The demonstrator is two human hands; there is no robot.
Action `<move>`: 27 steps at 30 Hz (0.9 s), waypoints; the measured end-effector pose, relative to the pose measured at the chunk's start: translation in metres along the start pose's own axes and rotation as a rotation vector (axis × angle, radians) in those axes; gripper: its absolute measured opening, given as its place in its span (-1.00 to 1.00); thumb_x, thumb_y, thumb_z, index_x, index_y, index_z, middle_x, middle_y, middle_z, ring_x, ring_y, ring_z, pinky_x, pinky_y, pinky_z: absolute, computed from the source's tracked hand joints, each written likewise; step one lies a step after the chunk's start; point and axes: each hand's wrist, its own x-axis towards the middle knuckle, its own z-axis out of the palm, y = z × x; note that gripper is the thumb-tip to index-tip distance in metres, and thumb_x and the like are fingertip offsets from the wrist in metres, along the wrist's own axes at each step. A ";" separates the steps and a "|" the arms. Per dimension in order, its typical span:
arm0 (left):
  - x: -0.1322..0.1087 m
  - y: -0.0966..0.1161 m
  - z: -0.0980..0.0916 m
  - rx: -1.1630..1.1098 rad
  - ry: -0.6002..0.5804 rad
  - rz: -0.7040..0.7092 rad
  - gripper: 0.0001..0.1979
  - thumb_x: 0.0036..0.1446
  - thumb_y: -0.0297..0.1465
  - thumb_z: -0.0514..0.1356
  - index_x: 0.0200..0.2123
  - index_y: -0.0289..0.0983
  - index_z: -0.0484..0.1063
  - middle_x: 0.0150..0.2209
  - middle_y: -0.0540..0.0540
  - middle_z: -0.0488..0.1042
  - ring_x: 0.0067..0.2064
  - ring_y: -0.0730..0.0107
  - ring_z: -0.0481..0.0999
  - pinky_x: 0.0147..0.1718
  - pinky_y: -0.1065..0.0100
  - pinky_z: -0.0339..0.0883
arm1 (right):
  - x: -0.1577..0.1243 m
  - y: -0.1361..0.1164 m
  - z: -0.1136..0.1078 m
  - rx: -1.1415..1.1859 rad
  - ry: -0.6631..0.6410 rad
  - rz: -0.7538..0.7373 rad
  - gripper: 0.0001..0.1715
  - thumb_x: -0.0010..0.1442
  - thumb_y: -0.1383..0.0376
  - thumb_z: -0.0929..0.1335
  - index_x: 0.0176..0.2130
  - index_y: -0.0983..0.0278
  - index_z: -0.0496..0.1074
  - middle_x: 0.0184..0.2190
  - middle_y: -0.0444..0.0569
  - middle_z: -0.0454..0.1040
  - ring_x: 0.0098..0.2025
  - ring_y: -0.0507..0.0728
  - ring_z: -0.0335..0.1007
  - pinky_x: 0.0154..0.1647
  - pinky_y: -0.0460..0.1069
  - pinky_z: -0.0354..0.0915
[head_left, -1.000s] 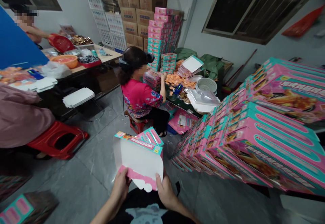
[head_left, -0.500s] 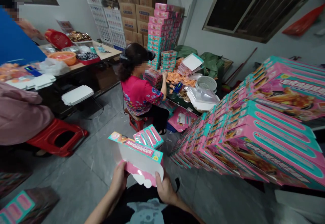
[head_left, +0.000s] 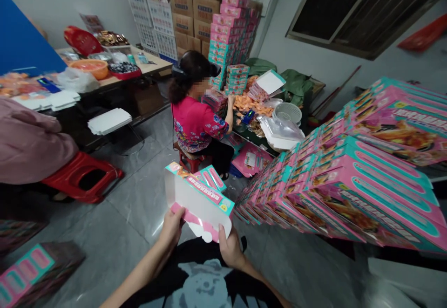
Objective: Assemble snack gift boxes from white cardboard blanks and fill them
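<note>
Between my hands is a pink and teal printed carton (head_left: 199,202), its white inside facing me and scalloped flaps hanging along its lower edge. My left hand (head_left: 172,224) grips its left end, thumb over the pink flap. My right hand (head_left: 230,246) is closed on the right end, thumb pressed against the white flap. Just beyond the carton, a group of similar boxes (head_left: 213,177) is partly hidden behind it.
A tall slanting stack of cartons (head_left: 349,191) fills the right side. Ahead, a co-worker (head_left: 197,121) sits at a cluttered table. At left are a red stool (head_left: 84,177) with another person on it, white sheets (head_left: 109,120) and more boxes (head_left: 28,270).
The carton and both my hands sit slightly higher and further right in the view. The camera view has shifted a little. My grip on both ends is kept.
</note>
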 end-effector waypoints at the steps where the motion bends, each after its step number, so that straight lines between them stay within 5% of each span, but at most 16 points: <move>1: -0.002 0.003 0.003 -0.011 0.005 0.008 -0.73 -0.30 -0.42 0.29 -0.39 -0.28 0.43 -0.52 0.04 0.49 -0.50 0.45 0.42 -0.48 0.43 0.32 | -0.001 0.000 0.001 0.004 0.011 0.014 -0.50 0.38 0.10 0.16 0.06 0.26 0.49 -0.15 0.14 0.63 -0.08 0.22 0.59 -0.03 0.06 0.52; 16: -0.028 0.020 0.031 -0.005 -0.218 0.004 -0.71 -0.23 -0.39 0.30 -0.34 -0.30 0.43 -0.45 -0.03 0.51 -0.42 0.38 0.46 -0.40 0.38 0.31 | -0.037 -0.016 0.004 0.025 0.311 0.292 -0.48 0.31 0.08 0.29 0.05 0.40 0.46 0.01 0.24 0.55 0.10 0.26 0.49 0.16 0.17 0.39; 23: -0.071 -0.026 0.054 0.317 -0.714 -0.299 -0.72 -0.09 -0.24 0.38 -0.45 -0.34 0.45 -0.53 -0.10 0.47 -0.55 0.42 0.33 -0.53 0.36 0.16 | -0.060 -0.029 -0.024 -0.074 0.527 0.346 -0.47 0.35 0.06 0.22 0.09 0.37 0.42 0.04 0.20 0.53 0.13 0.20 0.46 0.23 0.16 0.33; 27: -0.098 -0.055 0.080 0.383 -0.765 -0.307 -0.73 -0.12 -0.28 0.40 -0.48 -0.31 0.43 -0.59 -0.02 0.42 -0.58 0.47 0.28 -0.58 0.38 0.10 | -0.081 -0.022 -0.044 -0.100 0.646 0.326 -0.43 0.35 0.03 0.21 0.10 0.38 0.40 0.04 0.22 0.52 0.14 0.22 0.45 0.24 0.16 0.31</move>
